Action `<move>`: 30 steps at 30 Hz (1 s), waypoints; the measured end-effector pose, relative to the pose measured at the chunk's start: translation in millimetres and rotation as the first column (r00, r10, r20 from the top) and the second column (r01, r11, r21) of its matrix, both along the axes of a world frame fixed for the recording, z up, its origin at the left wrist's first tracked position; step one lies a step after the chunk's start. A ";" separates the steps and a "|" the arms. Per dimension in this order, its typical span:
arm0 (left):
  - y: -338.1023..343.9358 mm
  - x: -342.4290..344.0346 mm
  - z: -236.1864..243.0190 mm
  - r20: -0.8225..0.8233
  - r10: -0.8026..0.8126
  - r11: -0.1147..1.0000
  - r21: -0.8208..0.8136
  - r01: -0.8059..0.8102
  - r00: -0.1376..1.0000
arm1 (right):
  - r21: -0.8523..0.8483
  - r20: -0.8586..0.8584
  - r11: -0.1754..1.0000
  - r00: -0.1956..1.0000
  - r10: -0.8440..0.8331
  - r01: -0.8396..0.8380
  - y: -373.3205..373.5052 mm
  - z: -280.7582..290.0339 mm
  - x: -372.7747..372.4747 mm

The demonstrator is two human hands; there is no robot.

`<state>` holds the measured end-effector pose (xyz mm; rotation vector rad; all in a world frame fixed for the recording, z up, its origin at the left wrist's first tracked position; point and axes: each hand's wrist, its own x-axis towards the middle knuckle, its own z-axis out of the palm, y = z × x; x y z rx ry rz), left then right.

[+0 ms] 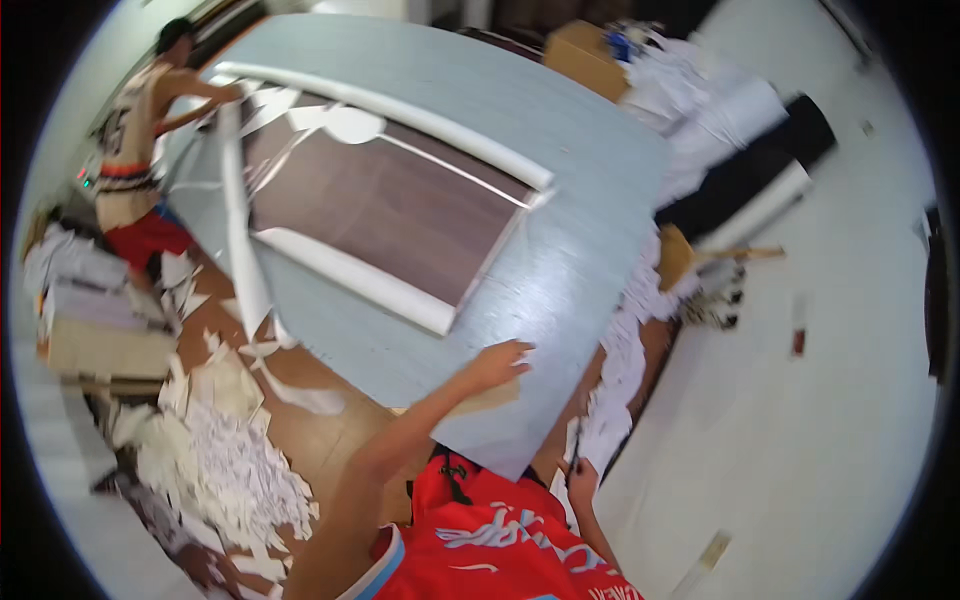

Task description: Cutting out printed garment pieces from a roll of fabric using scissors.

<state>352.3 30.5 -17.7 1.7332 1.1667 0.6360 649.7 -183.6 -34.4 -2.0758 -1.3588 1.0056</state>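
My left hand [498, 364] is stretched over the near end of the blue-grey table [560, 300]. Its fingers look apart and hold nothing; a flat tan piece [485, 398] lies just below the wrist. Down by my right side, my right hand [582, 482] is closed on a dark slim tool [574, 460], too small to make out fully. White paper strips lie around that hand. Farther up the table rests a brown-grey sheet [380, 205], with white paper rolls [355, 280] along its edges and cut white pieces [355, 125] on its far left part.
At the table's far left a co-worker [135, 140] leans in, hands on the white paper. A heap of paper scraps [225, 450] covers the floor at left, near stacked boxes [110, 345]. Along the right side lie white scraps [615, 390], a black roll [750, 165] and a cardboard box [582, 58].
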 end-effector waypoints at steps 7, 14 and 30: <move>96.5 96.6 -14.8 -0.077 0.126 0.986 0.122 -0.116 0.989 | -0.084 -0.063 0.973 0.973 -0.222 0.216 43.4 -18.9 64.9; 271.8 131.5 -22.4 -0.210 0.474 0.858 0.329 -0.394 0.855 | -0.002 -0.215 1.000 0.977 0.002 -0.002 192.9 -6.6 120.2; 45.0 272.2 -13.8 -0.250 0.191 0.960 -0.153 -0.233 0.949 | -0.035 -0.310 0.824 0.790 0.529 -0.566 472.5 32.4 124.3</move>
